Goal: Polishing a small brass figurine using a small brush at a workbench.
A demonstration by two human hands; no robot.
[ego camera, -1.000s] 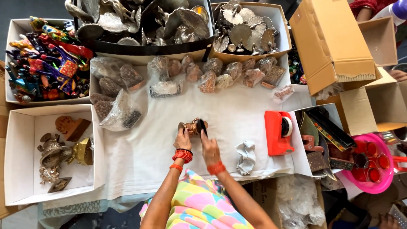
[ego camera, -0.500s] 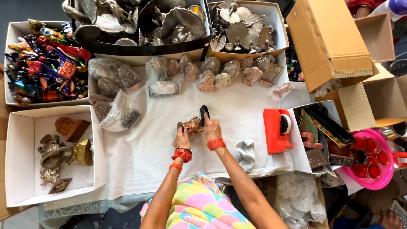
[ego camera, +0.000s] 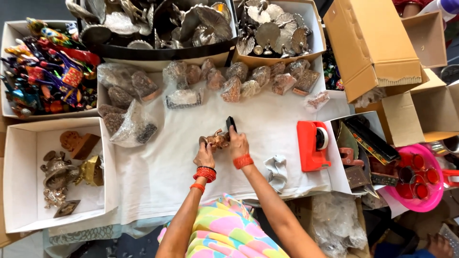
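- The left hand (ego camera: 204, 155) is curled around a small copper-coloured figurine (ego camera: 217, 140), holding it just above the white cloth (ego camera: 158, 172) that covers the bench.
- The right hand (ego camera: 237, 142) is closed on a slim black tool (ego camera: 231, 123), whose tip stands up beyond the fingers; the hand rests against the figurine's right side.
- The figurine is bare, with no wrapping on it, so the work on it looks to be midway rather than finished.
- Beyond the hands lies a row of wrapped pieces in clear bags (ego camera: 248, 81), which look already packed.
- A red tape dispenser (ego camera: 311, 143) sits to the right, well apart from both hands and untouched, and a crumpled grey rag (ego camera: 276, 171) lies near the right forearm.
- A white box (ego camera: 19, 181) at the left holds a few brass and wooden pieces, and a further box (ego camera: 9, 43) behind it holds bright painted figures; these seem still to be dealt with.
- Trays of silver-coloured metalware (ego camera: 201, 24) fill the far edge.
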